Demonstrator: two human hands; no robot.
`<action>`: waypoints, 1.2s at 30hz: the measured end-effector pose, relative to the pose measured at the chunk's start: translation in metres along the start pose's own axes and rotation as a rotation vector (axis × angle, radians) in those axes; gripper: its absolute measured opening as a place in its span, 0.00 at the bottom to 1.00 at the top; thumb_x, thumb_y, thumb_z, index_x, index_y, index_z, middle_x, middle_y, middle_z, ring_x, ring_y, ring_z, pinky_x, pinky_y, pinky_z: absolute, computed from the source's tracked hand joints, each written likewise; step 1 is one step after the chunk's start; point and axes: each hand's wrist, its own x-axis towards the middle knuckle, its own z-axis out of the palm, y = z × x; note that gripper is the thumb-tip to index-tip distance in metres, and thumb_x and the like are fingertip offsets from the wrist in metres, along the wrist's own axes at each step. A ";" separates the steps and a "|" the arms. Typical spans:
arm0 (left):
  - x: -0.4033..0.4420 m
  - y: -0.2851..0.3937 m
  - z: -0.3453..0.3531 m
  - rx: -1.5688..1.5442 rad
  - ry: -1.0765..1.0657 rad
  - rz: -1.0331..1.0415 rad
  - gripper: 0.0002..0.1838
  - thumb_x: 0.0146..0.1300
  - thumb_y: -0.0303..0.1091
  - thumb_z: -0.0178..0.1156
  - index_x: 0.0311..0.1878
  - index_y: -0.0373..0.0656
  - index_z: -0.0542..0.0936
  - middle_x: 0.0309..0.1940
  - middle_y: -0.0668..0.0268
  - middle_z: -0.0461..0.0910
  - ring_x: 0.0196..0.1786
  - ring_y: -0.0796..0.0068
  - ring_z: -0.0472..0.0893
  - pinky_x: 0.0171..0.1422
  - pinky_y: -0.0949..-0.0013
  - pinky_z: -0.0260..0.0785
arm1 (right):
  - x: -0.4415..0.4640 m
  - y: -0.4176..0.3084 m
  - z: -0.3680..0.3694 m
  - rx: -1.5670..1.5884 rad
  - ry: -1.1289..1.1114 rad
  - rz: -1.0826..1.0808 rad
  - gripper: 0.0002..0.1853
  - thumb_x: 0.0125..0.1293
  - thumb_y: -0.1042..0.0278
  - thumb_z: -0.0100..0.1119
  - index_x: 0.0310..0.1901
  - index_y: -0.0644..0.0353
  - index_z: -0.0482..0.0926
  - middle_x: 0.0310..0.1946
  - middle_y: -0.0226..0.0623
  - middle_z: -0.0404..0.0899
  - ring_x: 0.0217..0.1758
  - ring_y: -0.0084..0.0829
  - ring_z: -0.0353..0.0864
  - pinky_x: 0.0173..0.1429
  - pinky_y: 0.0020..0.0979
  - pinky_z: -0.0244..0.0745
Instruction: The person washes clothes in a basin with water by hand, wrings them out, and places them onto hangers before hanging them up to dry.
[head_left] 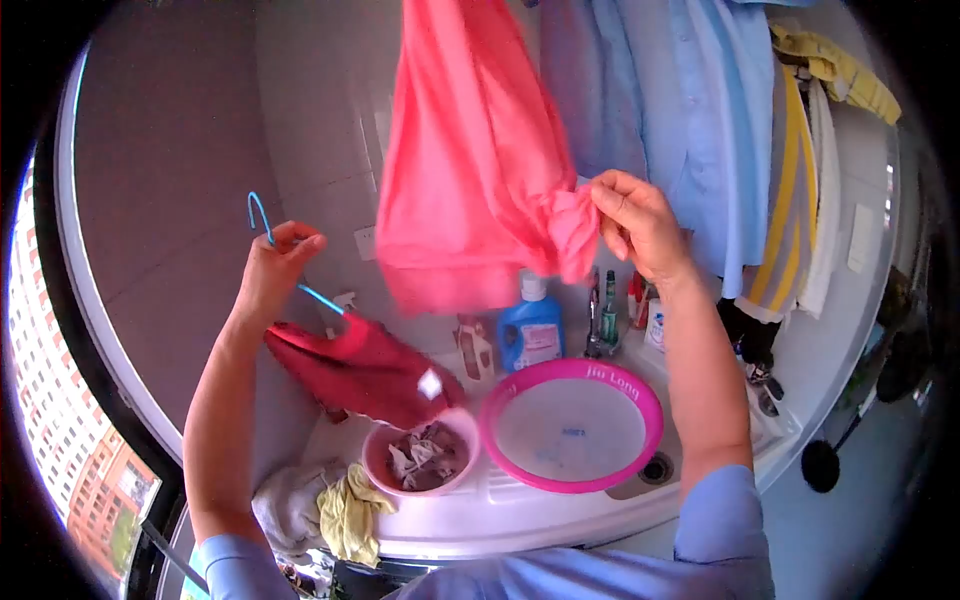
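Note:
My left hand (285, 262) is closed around the neck of a light blue clothes hanger (322, 298), its hook standing up above my fingers. From that hanger droops a dark red garment (375, 375) with a small white label, over the pink bowl. My right hand (640, 222) pinches the bunched lower right edge of a pink garment (470, 170), which hangs from above the view. Where the pink garment is held at its top cannot be seen.
A pink-rimmed basin (650, 430) and a pink bowl (375, 465) with crumpled cloths stand on the white sink counter. Behind are a blue detergent bottle (530, 330) and other bottles. Blue shirts (690, 120) hang at right; a yellow cloth (350, 515) drapes the front edge.

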 end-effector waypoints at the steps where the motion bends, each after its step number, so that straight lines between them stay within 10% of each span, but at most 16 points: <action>1: -0.005 0.024 -0.001 0.031 -0.076 -0.056 0.12 0.59 0.38 0.61 0.37 0.38 0.82 0.26 0.75 0.77 0.31 0.86 0.71 0.37 0.77 0.63 | 0.007 0.008 -0.005 0.170 -0.011 0.072 0.12 0.68 0.60 0.49 0.41 0.60 0.76 0.24 0.26 0.74 0.17 0.13 0.63 0.19 0.17 0.55; 3: -0.012 0.045 0.016 0.004 -0.210 -0.076 0.13 0.60 0.41 0.61 0.37 0.39 0.82 0.23 0.78 0.71 0.28 0.87 0.66 0.33 0.77 0.58 | 0.022 0.032 -0.018 0.512 -0.031 0.231 0.13 0.67 0.61 0.49 0.43 0.61 0.77 0.28 0.29 0.77 0.22 0.16 0.71 0.23 0.19 0.64; 4: -0.012 0.053 0.027 -0.051 -0.264 -0.026 0.14 0.60 0.44 0.61 0.36 0.41 0.82 0.20 0.80 0.66 0.24 0.87 0.61 0.29 0.77 0.53 | 0.023 0.036 0.020 0.380 0.247 0.222 0.15 0.65 0.61 0.52 0.46 0.62 0.77 0.38 0.34 0.80 0.34 0.24 0.78 0.38 0.28 0.74; 5: -0.011 0.063 0.038 -0.090 -0.296 0.016 0.15 0.60 0.45 0.61 0.36 0.41 0.82 0.18 0.81 0.63 0.23 0.88 0.59 0.27 0.77 0.50 | 0.027 0.067 0.016 0.395 0.070 0.224 0.18 0.60 0.61 0.57 0.48 0.63 0.77 0.46 0.39 0.78 0.45 0.30 0.78 0.51 0.34 0.73; 12: -0.005 0.115 0.086 -0.164 -0.259 0.159 0.14 0.59 0.42 0.63 0.34 0.39 0.82 0.17 0.82 0.63 0.22 0.89 0.60 0.25 0.76 0.52 | 0.032 0.035 0.090 -0.620 0.305 -0.078 0.12 0.53 0.64 0.55 0.38 0.59 0.80 0.36 0.51 0.79 0.41 0.54 0.77 0.45 0.45 0.73; 16: -0.008 0.114 0.069 -0.209 -0.246 0.060 0.11 0.58 0.35 0.63 0.25 0.38 0.78 0.19 0.79 0.69 0.26 0.88 0.66 0.29 0.77 0.58 | 0.037 0.043 0.077 -1.035 0.238 -0.077 0.10 0.54 0.65 0.54 0.35 0.59 0.79 0.32 0.49 0.80 0.41 0.51 0.79 0.45 0.46 0.73; 19: -0.009 0.098 0.037 -0.179 -0.179 0.011 0.11 0.59 0.35 0.61 0.23 0.41 0.78 0.15 0.81 0.63 0.21 0.89 0.60 0.24 0.77 0.50 | 0.076 0.054 0.008 -0.429 0.355 -0.036 0.14 0.56 0.61 0.59 0.39 0.62 0.80 0.31 0.49 0.81 0.35 0.35 0.81 0.43 0.38 0.72; 23: -0.015 0.091 -0.002 -0.181 -0.093 -0.005 0.15 0.62 0.40 0.57 0.19 0.50 0.71 0.13 0.82 0.60 0.17 0.88 0.56 0.22 0.77 0.43 | 0.035 0.024 0.062 -1.017 -0.008 -0.090 0.10 0.57 0.70 0.54 0.40 0.58 0.82 0.30 0.37 0.83 0.33 0.26 0.80 0.38 0.31 0.73; 26: -0.028 0.085 -0.031 -0.165 -0.058 -0.028 0.16 0.63 0.40 0.55 0.20 0.49 0.70 0.13 0.80 0.60 0.16 0.87 0.56 0.22 0.77 0.44 | 0.074 0.048 0.010 -0.730 0.488 -0.020 0.11 0.56 0.77 0.51 0.36 0.58 0.82 0.29 0.35 0.82 0.31 0.23 0.78 0.34 0.30 0.72; 29: -0.035 0.082 -0.041 -0.164 -0.050 -0.031 0.16 0.64 0.40 0.54 0.19 0.49 0.70 0.12 0.80 0.59 0.15 0.86 0.55 0.21 0.77 0.43 | 0.071 0.049 0.010 -0.748 0.205 -0.052 0.11 0.59 0.60 0.57 0.36 0.57 0.82 0.34 0.42 0.82 0.39 0.40 0.81 0.43 0.38 0.74; 36: -0.061 0.106 -0.058 -0.128 -0.046 -0.006 0.16 0.64 0.40 0.53 0.21 0.46 0.71 0.12 0.79 0.58 0.15 0.87 0.54 0.21 0.76 0.42 | 0.088 0.044 0.079 -0.367 0.266 -0.022 0.14 0.57 0.62 0.62 0.34 0.67 0.78 0.23 0.36 0.77 0.24 0.26 0.75 0.31 0.29 0.69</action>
